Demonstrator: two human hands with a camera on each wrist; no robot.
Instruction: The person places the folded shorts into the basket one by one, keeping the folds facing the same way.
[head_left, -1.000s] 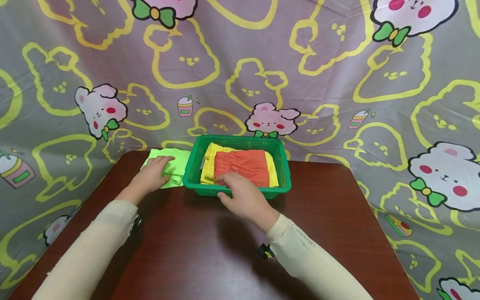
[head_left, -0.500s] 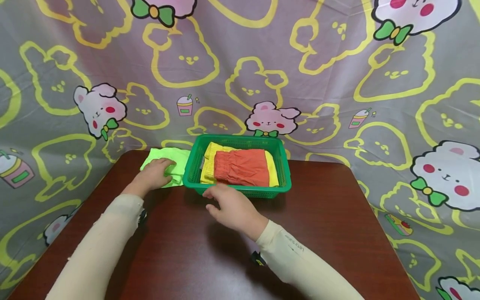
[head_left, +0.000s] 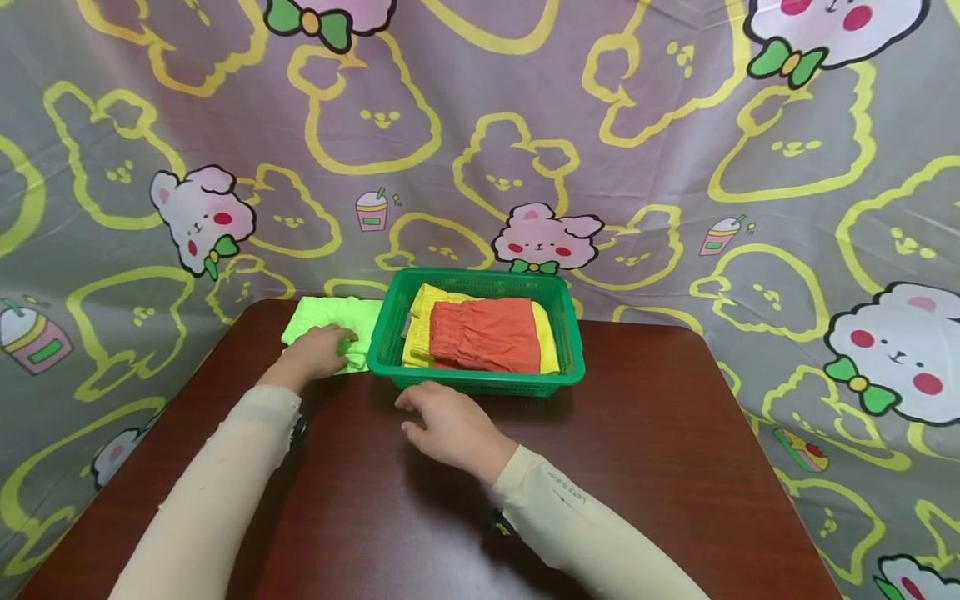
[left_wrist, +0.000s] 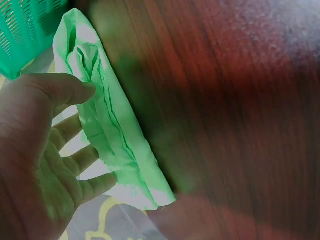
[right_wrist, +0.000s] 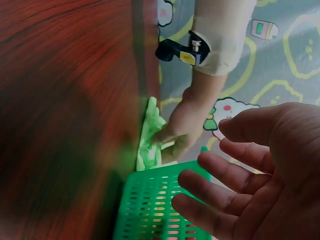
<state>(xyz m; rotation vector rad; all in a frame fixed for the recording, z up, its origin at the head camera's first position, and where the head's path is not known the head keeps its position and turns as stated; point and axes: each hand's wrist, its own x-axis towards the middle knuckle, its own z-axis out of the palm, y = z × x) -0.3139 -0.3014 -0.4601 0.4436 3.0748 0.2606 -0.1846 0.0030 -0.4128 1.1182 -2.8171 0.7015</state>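
Observation:
A folded neon-green cloth garment lies on the table against the left side of a green plastic basket. My left hand is over its near part. In the left wrist view the fingers are spread and the thumb lies by the folds; whether they touch the cloth I cannot tell. Inside the basket, a folded orange-red garment with a gathered elastic band lies on a folded yellow garment. My right hand hovers in front of the basket, holding nothing, its fingers relaxed and apart.
The dark brown wooden table extends in front of the basket and to its right. Behind it hangs a grey cloth printed with yellow outlines and bunnies, which also drops past both sides of the table.
My right hand has drawn back from over the basket, toward the left and nearer to me. My left hand has shifted slightly right and nearer over the green garment. The basket has not moved.

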